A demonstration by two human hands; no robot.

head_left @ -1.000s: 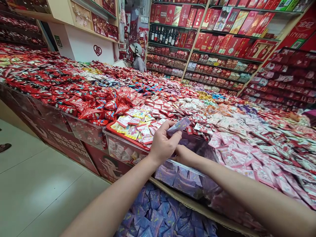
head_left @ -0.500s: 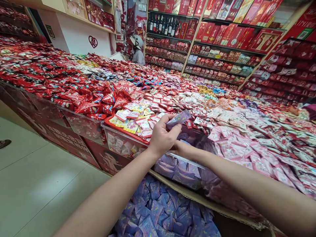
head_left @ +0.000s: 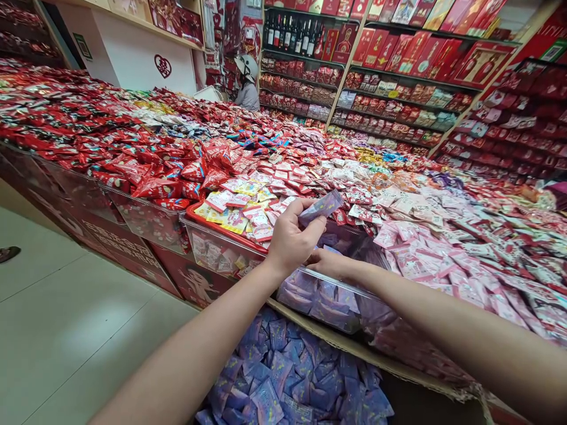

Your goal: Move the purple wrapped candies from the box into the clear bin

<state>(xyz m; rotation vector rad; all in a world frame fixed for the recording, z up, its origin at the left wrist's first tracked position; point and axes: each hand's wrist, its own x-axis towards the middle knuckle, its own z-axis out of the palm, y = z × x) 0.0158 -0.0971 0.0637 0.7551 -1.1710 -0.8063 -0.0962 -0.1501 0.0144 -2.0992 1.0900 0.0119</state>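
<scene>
My left hand (head_left: 293,236) is closed around a small purple candy packet (head_left: 322,208), its crimped end sticking out past the fingers. Just below and to the right, my right hand (head_left: 330,262) reaches over the front rim of a clear plastic bin (head_left: 354,289). Its fingertips are mostly hidden behind my left hand and inside the bin, so I cannot tell whether they hold anything. Purple packets (head_left: 325,304) show through the bin's front wall. Beneath the bin, a cardboard box (head_left: 425,378) holds many more purple-blue packets (head_left: 283,378).
Left of the bin, a red-rimmed bin (head_left: 225,230) holds yellow and white packets. Pink packets (head_left: 425,260) lie to the right, red packets (head_left: 159,177) farther left. A person in a helmet (head_left: 247,82) is at the back, near stocked shelves (head_left: 339,97). Tiled floor (head_left: 88,330) lies left.
The view has shifted very slightly. Both hands stay almost in place, with the purple candy packet still in my left hand.
</scene>
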